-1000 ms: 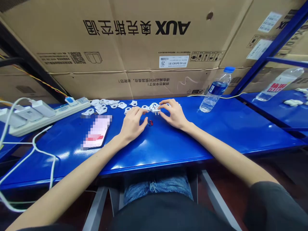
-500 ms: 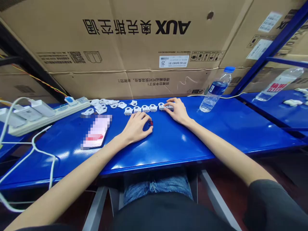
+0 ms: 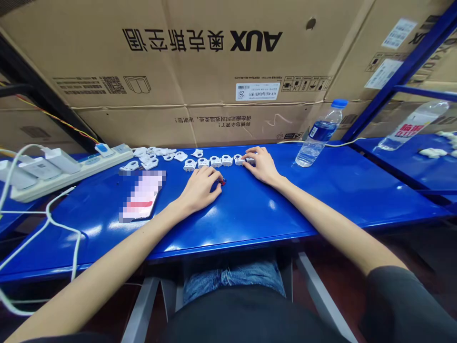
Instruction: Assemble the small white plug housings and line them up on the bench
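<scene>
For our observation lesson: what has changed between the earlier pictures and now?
The right hand moved rightward, to the right end of the row of white pieces. The left hand drew back slightly, its fingertips now at the small red part; grip unclear. The phone and blue-capped bottle stayed put.

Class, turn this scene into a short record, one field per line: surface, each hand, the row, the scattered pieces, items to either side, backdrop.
Surface: blue tabletop
Left hand: fingertips at a small red-and-dark piece; grip unclear
Right hand: fingers at the row's right end; grip unclear
Row: white pieces, side by side
Scattered: more white pieces, beyond the phone
Left: phone, power strip
Right: blue-capped bottle
Backdrop: cardboard, upside-down lettering
</scene>
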Motion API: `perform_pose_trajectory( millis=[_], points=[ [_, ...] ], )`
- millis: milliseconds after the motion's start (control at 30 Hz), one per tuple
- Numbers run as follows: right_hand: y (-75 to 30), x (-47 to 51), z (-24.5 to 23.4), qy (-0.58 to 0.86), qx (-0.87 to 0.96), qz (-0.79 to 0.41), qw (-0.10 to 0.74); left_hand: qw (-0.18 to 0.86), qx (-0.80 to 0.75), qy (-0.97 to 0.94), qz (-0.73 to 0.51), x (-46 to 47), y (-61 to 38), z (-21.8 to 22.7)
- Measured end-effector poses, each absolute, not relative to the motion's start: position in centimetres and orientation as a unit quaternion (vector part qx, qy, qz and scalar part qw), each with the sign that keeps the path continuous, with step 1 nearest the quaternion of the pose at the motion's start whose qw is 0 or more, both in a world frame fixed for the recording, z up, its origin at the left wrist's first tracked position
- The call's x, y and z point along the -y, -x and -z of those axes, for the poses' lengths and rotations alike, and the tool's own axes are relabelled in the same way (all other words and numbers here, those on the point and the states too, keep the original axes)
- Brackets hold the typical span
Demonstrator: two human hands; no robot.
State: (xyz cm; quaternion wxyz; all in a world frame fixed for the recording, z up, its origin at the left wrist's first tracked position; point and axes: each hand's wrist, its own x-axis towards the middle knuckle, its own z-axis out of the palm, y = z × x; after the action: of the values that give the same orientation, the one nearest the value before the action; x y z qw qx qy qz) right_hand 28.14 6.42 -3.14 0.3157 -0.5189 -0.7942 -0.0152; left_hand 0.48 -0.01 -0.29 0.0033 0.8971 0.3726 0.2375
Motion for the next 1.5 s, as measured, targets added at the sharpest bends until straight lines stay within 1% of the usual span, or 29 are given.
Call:
perform_pose_trajectory(
  millis=[367,667,867,967,1067,1300,1500],
  points=[
    [-28.0,-6.3,2.9,0.524,0.798,0.025,0.297,0.006,-0.373,-0.897,-0.238,0.0,-0.5,0.4],
    [-27.0,-5.4,2.3,0.505,0.805,0.037,0.310,-0.003,-0.373,-0.894,-0.247,-0.1,-0.5,0.5],
    [-24.6,-4.7,1.6,0.450,0.851,0.079,0.259,0.012,-0.383,-0.886,-0.263,-0.2,-0.4,0.4],
    [-23.8,-5.2,1.6,0.445,0.858,0.103,0.236,0.019,-0.386,-0.881,-0.272,-0.3,-0.4,0.5],
    [-23.5,-5.7,1.7,0.451,0.856,0.101,0.231,0.019,-0.389,-0.877,-0.280,-0.5,-0.3,0.6],
    [-23.5,-5.7,1.7,0.431,0.860,0.077,0.263,0.032,-0.406,-0.861,-0.306,-0.2,-0.4,0.3],
    [-23.6,-4.6,1.1,0.385,0.866,0.088,0.307,0.054,-0.412,-0.820,-0.393,-0.4,-0.4,0.2]
  ],
)
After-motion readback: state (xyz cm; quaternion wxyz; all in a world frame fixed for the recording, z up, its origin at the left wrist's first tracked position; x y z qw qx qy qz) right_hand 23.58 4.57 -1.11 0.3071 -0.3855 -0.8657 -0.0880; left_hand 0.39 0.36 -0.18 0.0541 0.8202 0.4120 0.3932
